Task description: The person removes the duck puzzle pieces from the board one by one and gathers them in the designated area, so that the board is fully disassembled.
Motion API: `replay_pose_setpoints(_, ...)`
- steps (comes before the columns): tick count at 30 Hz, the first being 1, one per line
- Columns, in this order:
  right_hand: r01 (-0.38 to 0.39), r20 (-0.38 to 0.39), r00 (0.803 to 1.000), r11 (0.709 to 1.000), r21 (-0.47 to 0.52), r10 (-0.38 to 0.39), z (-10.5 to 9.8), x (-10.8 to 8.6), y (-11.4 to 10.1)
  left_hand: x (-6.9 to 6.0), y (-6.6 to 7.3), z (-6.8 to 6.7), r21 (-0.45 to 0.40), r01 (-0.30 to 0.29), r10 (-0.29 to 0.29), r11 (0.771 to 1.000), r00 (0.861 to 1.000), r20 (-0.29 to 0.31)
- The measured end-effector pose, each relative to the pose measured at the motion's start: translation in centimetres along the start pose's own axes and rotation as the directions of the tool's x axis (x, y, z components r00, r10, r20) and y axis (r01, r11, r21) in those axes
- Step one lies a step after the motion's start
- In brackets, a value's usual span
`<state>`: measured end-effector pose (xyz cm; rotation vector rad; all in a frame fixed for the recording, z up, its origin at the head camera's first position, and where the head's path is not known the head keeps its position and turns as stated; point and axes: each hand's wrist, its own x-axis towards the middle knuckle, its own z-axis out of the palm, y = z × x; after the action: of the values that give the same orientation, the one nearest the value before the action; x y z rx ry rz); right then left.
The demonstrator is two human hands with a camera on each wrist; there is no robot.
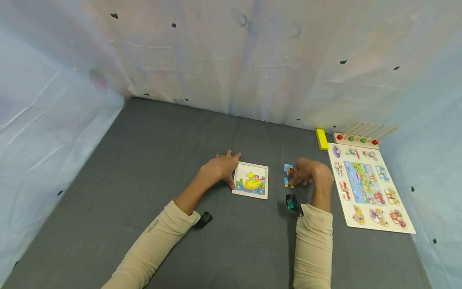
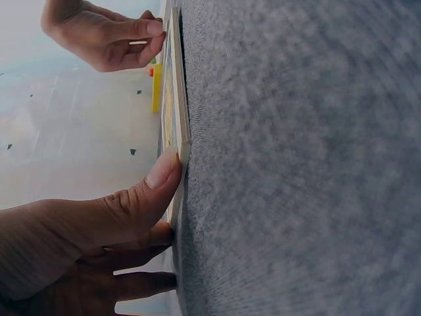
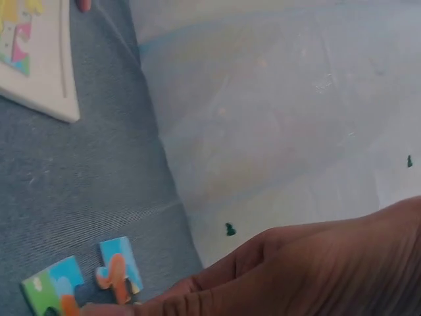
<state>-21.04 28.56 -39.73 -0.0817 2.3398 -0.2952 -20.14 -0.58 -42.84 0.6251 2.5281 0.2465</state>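
Observation:
A square wooden puzzle tray (image 1: pixel 250 196) with a yellow picture partly filled in lies on the dark cloth. My left hand (image 1: pixel 223 166) is at its left side, the thumb (image 2: pixel 164 170) against the near-left corner and the other fingers spread beyond. To the tray's right, my right hand (image 1: pixel 306 171) bends down and its fingertips pinch a blue-green puzzle piece (image 3: pixel 51 283), partly hidden by them. Another puzzle piece (image 1: pixel 287 168), blue with orange, lies just beyond; the right wrist view also shows this orange-marked piece (image 3: pixel 118 266) beside the fingers.
On the right lies a large wooden picture board (image 1: pixel 339 192) with vehicle shapes. Behind it stand a yellow block (image 1: pixel 322 139) and a wooden base (image 1: pixel 373 146) with slanting sticks and red and green beads. A pale curtain (image 1: pixel 231 60) borders the dark surface at the back.

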Motion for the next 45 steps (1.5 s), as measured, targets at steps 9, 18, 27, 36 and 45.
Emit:
replay_pose_setpoints(9, 0.270, -0.129, 0.953, 0.961, -0.056, -0.275, -0.5, -0.8, -2.5, 0.3, -0.3, 0.0, 0.005, -0.012, 0.012, 1.000, 1.000, 0.013)
replay_pose_setpoints(18, 0.458, -0.097, 0.875, 0.875, -0.159, -0.475, 0.3, 0.7, -8.3, 0.6, 0.6, -0.6, 0.096, -0.027, 0.024, 0.995, 0.999, 0.030)
replay_pose_setpoints(27, 0.418, -0.014, 0.900, 0.871, -0.258, -0.436, 2.1, 2.2, -10.7, 0.7, 1.1, -0.6, 0.130, -0.024, 0.022, 0.991, 1.000, 0.018)
replay_pose_setpoints(36, 0.396, -0.066, 0.901, 0.875, -0.278, -0.429, 3.4, 2.9, -10.8, 0.2, 0.7, -0.2, 0.067, -0.020, 0.019, 0.998, 1.000, 0.008)
replay_pose_setpoints(45, 0.336, -0.122, 0.916, 0.897, -0.287, -0.382, 3.6, 2.6, -10.9, 0.4, 0.9, -0.2, 0.073, -0.024, 0.024, 0.997, 1.000, 0.004)
